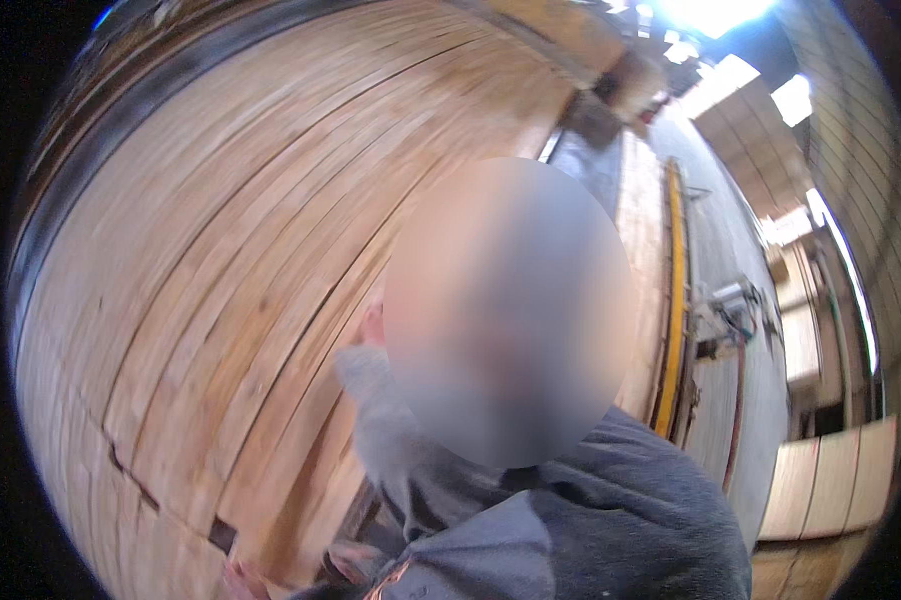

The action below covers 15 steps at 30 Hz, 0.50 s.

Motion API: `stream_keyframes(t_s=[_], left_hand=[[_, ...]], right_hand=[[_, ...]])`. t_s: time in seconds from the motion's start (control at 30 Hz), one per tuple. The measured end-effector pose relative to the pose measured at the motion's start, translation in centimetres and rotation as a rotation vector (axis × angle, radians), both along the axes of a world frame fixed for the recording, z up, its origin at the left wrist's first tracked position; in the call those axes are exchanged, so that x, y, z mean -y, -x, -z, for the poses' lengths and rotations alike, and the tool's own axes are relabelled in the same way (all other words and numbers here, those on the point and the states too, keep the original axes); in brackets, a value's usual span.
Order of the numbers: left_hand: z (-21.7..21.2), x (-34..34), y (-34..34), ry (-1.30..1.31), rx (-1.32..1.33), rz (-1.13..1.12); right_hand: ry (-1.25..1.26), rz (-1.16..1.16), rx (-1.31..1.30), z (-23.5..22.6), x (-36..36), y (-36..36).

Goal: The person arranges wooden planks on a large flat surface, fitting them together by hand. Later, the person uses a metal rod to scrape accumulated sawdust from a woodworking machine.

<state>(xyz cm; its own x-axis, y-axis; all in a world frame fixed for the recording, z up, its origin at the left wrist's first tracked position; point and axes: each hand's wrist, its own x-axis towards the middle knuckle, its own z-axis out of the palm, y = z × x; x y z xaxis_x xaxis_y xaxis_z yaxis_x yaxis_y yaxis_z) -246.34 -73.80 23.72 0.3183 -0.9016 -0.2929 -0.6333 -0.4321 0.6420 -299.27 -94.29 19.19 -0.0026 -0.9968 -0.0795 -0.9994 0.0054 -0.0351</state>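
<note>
Long pale wooden boards lie side by side across the left and middle of the view, with motion blur over them. At the lower edge, blurred fingers show beside the end of a board; I cannot tell whether they are my left hand's or a co-worker's. Whether they grip the wood is also unclear. My right hand is not in view. A co-worker in a grey sweatshirt leans in close from the right. That person's hand reaches to the boards, partly hidden behind the blurred head.
A dark gap breaks the boards at lower left. To the right runs a yellow rail, beside a grey floor and a metal machine part. Stacked lumber stands at far right. Bright light enters at the top right.
</note>
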Motion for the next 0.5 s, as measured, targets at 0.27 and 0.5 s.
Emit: stream_keyframes(t_s=[0.27, 0.5], left_hand=[[0.0, 1.1, 0.9, -0.026, 0.174, -0.005], [0.9, -0.9, 0.7, -0.004, 0.353, -0.07]], right_hand=[[0.079, 0.093, 0.14, 1.7, -1.7, 0.1], [-0.031, 0.151, 0.24, 0.2, -1.5, 1.6]])
